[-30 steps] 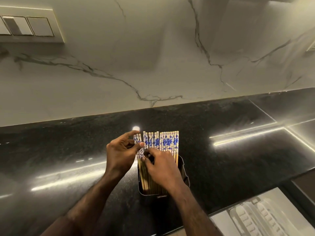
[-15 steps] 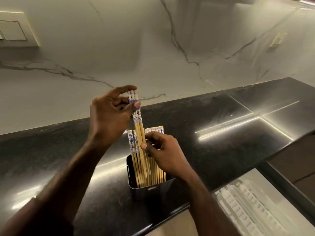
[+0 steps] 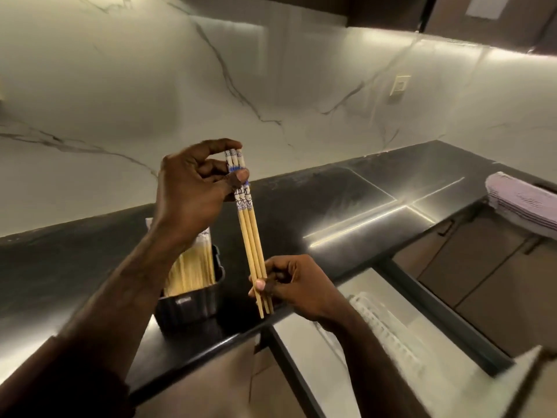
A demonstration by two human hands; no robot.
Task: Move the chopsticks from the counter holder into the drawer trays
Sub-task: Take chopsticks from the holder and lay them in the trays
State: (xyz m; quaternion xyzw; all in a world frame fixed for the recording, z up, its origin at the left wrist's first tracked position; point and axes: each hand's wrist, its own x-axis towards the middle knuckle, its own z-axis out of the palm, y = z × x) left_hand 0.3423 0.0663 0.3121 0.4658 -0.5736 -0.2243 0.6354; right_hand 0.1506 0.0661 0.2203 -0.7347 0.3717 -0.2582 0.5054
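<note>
Now that three chopsticks [image 3: 252, 236] are clear of the holder [image 3: 193, 300], transfer can begin.
Left hand [image 3: 193, 188] pinches their patterned tops, right hand [image 3: 289, 285] grips the tips above the open drawer tray [image 3: 388, 333].

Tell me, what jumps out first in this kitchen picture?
A small bunch of chopsticks with blue-and-white tops, held up in the middle of the view: the left hand pinches the tops, the right hand the thin ends. Below the left arm, a black holder on the dark counter is full of more chopsticks. At lower right, an open drawer shows a pale ribbed tray.
</note>
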